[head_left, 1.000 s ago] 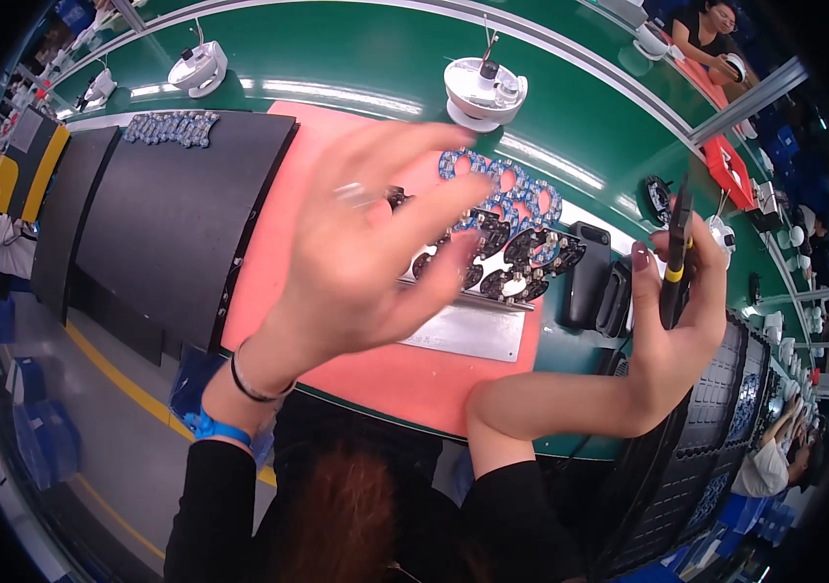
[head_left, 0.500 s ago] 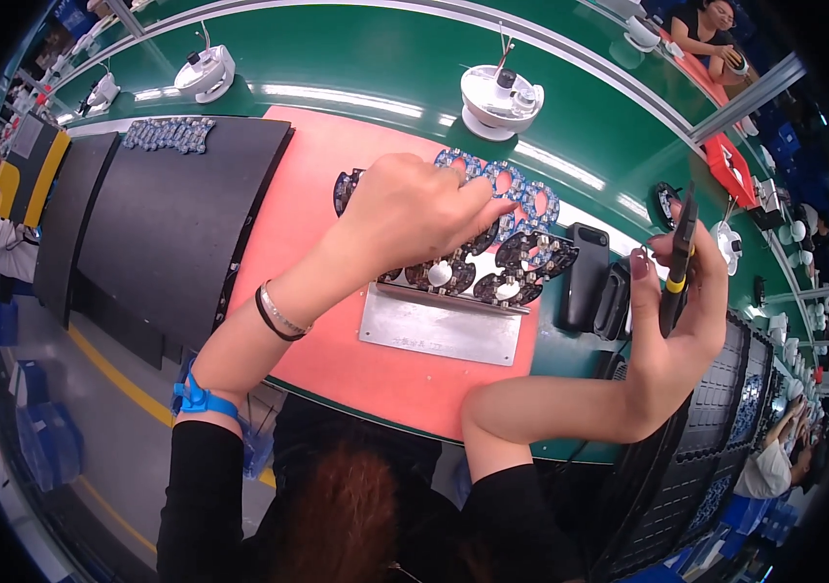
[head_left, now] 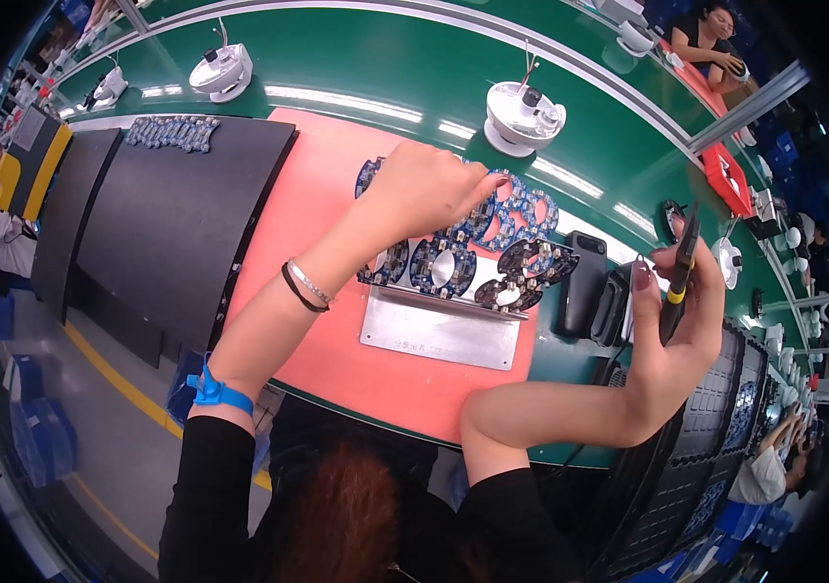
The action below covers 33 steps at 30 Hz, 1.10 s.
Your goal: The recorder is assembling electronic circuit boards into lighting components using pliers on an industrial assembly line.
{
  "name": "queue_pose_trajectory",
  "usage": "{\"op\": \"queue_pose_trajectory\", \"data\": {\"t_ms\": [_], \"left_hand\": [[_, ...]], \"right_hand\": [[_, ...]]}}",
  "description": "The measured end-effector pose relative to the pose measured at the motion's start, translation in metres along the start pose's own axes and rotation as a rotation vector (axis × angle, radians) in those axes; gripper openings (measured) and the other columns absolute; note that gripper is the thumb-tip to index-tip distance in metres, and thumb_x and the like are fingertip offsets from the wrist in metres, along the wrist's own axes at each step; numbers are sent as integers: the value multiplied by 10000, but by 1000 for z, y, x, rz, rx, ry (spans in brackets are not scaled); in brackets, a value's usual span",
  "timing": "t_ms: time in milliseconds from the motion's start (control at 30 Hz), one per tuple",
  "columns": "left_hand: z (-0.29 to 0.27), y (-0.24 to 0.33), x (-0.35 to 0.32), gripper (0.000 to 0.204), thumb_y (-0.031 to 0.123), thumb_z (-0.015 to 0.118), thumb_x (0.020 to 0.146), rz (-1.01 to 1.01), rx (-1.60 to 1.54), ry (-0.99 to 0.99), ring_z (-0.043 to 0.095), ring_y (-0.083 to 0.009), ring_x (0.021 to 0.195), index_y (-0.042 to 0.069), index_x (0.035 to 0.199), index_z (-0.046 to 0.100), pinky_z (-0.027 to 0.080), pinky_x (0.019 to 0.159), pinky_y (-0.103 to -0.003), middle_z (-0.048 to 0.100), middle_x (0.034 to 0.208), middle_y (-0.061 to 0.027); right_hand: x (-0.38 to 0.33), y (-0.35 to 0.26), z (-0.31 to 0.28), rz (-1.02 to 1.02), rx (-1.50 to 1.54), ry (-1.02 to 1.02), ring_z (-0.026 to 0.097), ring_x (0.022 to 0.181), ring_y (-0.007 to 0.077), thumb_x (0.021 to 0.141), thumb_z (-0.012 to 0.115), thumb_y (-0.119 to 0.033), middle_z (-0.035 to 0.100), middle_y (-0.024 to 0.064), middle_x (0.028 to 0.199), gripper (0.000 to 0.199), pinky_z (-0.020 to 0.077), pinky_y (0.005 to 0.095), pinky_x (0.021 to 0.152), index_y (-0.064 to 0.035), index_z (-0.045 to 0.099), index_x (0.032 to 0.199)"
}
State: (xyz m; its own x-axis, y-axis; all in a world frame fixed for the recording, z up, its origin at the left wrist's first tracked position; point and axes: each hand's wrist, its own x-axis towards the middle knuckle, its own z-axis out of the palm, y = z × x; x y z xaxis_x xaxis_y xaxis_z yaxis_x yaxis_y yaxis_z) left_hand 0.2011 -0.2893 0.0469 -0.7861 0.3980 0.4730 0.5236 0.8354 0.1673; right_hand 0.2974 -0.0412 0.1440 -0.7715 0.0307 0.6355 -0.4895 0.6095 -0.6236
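My left hand (head_left: 426, 190) is closed over a group of blue ring-shaped circuit boards (head_left: 536, 209) on the pink mat. Its fingertips curl under, so whatever they grip is hidden. Below it, boards with blue faces (head_left: 444, 267) and boards with dark faces (head_left: 538, 260) rest on a metal fixture (head_left: 439, 330) with a bare silver front plate. My right hand (head_left: 682, 301) is raised at the right, its fingers wrapped round pliers (head_left: 679, 282) with black and yellow handles, tips pointing up, apart from the boards.
A pink mat (head_left: 312, 360) covers the green bench. Black panels (head_left: 176, 214) lie at the left with a strip of blue boards (head_left: 173, 133). White device housings (head_left: 523, 117) stand along the back. Right of the fixture are a black case (head_left: 585, 277) and stacked black trays (head_left: 716, 408). Other people sit nearby.
My left hand has shifted slightly right and up. The left boards on the fixture now show blue faces where dark ones with white centres showed. My right hand stays nearly still with the pliers.
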Motion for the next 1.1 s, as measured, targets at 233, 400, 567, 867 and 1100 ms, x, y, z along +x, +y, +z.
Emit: {"op": "queue_pose_trajectory", "data": {"t_ms": [233, 400, 567, 867, 1100], "left_hand": [[27, -14, 5, 546, 408, 435, 1042, -129, -220, -238, 687, -322, 677, 104, 689, 719, 542, 651, -461, 669, 601, -67], [29, -16, 6, 545, 406, 450, 1037, -172, -173, -280, 682, -337, 696, 98, 672, 712, 536, 665, -473, 669, 623, -92], [22, -9, 9, 548, 411, 469, 1033, -155, -144, -207, 670, -362, 658, 85, 656, 696, 525, 625, -486, 655, 623, -137], [-6, 8, 7, 526, 408, 476, 1031, -144, -85, -57, 685, -350, 633, 90, 680, 705, 537, 587, -492, 669, 637, -157], [2, -41, -17, 579, 428, 453, 1040, -395, 10, -207, 679, -353, 665, 60, 662, 689, 537, 648, -472, 662, 636, -152]], "right_hand": [[1, 4, -1, -16, 17, 3, 610, 900, 173, 831, 722, -23, 658, 82, 1021, 383, 478, 293, 866, -1, 643, 1205], [-1, 7, -4, 10, 19, 14, 599, 895, 171, 820, 722, -9, 653, 80, 1033, 401, 477, 294, 852, -1, 642, 1213], [1, 9, -8, -6, -16, -68, 607, 1047, 170, 905, 647, 24, 643, 134, 1151, 381, 480, 301, 930, 56, 598, 1281], [1, 6, -10, 20, 4, -85, 598, 1183, 215, 907, 650, 29, 637, 143, 1143, 384, 480, 317, 952, 64, 595, 1286], [2, 6, -13, 1, -12, -70, 601, 1028, 146, 895, 664, 24, 636, 109, 1145, 410, 485, 297, 935, 43, 603, 1300]]}}
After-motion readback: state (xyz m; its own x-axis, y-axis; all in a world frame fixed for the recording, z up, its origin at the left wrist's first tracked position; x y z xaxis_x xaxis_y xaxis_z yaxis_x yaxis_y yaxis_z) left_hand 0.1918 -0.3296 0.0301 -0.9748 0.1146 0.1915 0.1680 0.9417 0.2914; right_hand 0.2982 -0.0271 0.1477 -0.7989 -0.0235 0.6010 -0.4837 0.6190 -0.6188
